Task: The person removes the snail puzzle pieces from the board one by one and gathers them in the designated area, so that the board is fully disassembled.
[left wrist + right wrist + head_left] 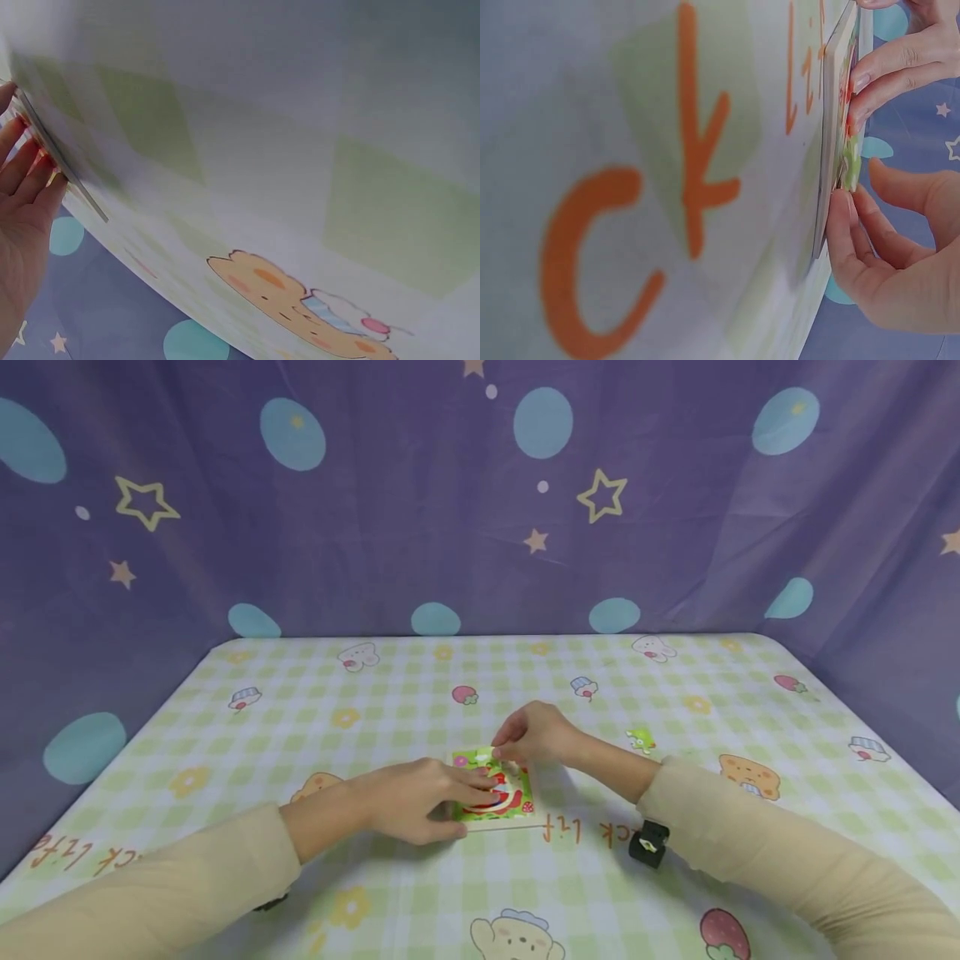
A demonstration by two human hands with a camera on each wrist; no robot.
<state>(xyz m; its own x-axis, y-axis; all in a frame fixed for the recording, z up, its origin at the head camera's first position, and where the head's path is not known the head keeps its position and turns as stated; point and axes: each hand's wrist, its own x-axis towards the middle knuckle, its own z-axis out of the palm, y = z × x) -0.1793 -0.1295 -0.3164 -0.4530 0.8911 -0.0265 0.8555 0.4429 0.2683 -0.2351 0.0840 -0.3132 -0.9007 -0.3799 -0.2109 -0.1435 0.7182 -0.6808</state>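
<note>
A small picture puzzle [489,811] in green and red lies in a pale board on the table. My left hand [416,797] comes from the left and rests on it, fingers spread over the red picture, thumb at the near left corner. At the far right corner, my right hand [542,735] bends its fingertips onto a green and white puzzle piece [851,161], which stands slightly proud of the board [831,135] in the right wrist view. Those fingers partly cover the piece. A loose green piece [641,740] lies to the right, beyond the right forearm.
The table [405,910] wears a green-checked cloth printed with cartoons and orange letters. Behind it hangs a purple curtain [420,510] with stars and blue ovals. A black wrist device [648,843] sits under the right sleeve.
</note>
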